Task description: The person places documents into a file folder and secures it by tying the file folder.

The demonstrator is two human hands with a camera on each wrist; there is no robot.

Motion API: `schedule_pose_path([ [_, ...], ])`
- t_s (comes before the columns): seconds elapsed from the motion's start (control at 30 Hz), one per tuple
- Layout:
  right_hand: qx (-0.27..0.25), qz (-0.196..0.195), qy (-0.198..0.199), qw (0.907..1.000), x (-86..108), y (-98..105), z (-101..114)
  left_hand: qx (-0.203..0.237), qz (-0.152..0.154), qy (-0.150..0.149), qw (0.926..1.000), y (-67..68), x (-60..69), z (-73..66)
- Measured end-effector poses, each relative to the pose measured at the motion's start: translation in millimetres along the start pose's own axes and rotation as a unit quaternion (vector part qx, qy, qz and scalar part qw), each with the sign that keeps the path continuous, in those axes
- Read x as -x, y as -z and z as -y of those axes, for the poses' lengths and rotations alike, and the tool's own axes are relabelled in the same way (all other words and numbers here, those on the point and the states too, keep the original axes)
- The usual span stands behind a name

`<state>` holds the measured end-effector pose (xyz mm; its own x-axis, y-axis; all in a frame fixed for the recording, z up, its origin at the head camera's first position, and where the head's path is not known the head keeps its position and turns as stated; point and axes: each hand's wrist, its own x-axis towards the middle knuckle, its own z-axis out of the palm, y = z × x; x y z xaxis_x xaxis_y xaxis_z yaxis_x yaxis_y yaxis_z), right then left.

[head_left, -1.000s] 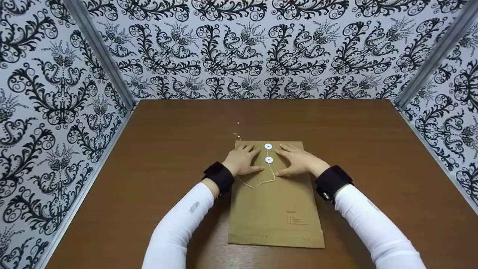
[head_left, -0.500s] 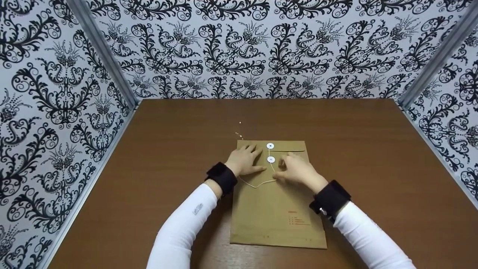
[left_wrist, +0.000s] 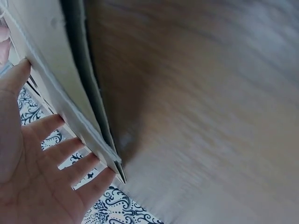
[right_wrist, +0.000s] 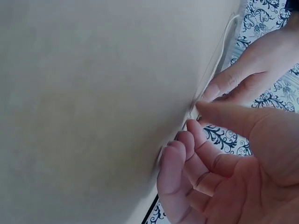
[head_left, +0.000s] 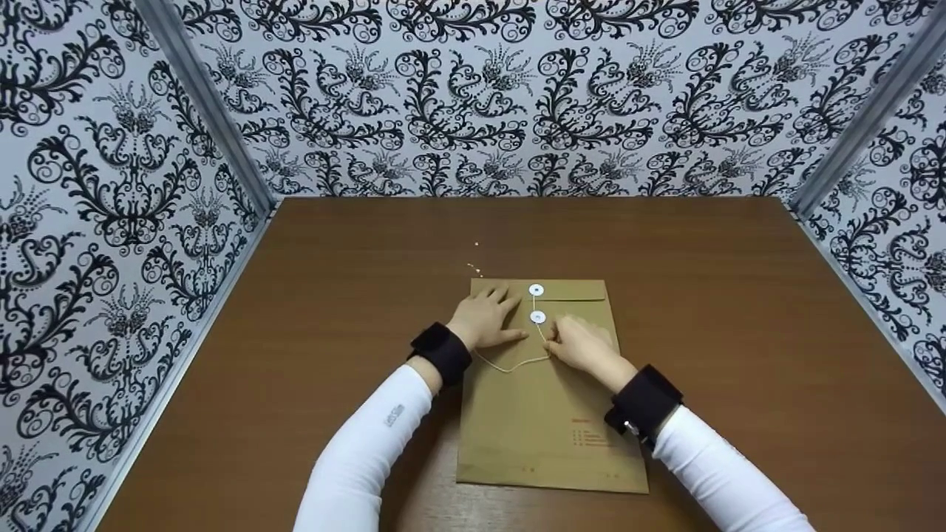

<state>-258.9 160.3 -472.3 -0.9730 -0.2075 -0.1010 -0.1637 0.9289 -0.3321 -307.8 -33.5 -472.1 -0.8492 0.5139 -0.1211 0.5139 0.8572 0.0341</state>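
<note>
A brown paper envelope [head_left: 532,436] lies flat on the table, flap end away from me. Two white discs [head_left: 537,317] sit on it, one on the flap and one just below. From them a pale string [head_left: 510,369] runs down and curves left towards my left wrist. My left hand [head_left: 484,319] presses on the envelope's upper left with fingers spread. Right of the lower disc, my right hand [head_left: 587,343] has its fingers curled, thumb and forefinger pinching the string. The right wrist view shows these fingertips [right_wrist: 203,109] meeting at the string, close to the left hand.
The brown wooden table [head_left: 355,266] extends around the envelope. Small pale specks [head_left: 477,270] lie just beyond its top left corner. Patterned black and white walls [head_left: 473,96] enclose the table at the back and both sides.
My right hand has lifted off the flap, moved down and towards me, and curled its fingers to pinch the string. The left hand stays in place on the envelope.
</note>
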Motion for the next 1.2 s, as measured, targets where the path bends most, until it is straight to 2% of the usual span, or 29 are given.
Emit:
schedule_pose_path([
  [0.27,-0.002,0.022,0.007,0.9997,0.2,1,1,0.000,-0.003,-0.004,1.0000,1.1,2.1,-1.0],
  [0.37,-0.011,0.014,0.019,0.9997,1.7,2,0,0.003,-0.002,-0.005,1.0000,0.9,1.5,-0.8],
  [0.57,-0.061,-0.027,0.051,0.9964,2.4,7,-4,-0.001,0.007,0.000,1.0000,-0.3,-0.7,-0.1],
  [0.83,-0.173,0.005,0.036,0.9843,-1.4,12,-7,-0.001,0.012,-0.001,0.9999,-2.5,-2.7,0.7],
  [1.2,-0.185,0.005,0.045,0.9816,-3.6,12,-17,-0.003,0.018,0.000,0.9998,0.3,-1.1,-0.7],
])
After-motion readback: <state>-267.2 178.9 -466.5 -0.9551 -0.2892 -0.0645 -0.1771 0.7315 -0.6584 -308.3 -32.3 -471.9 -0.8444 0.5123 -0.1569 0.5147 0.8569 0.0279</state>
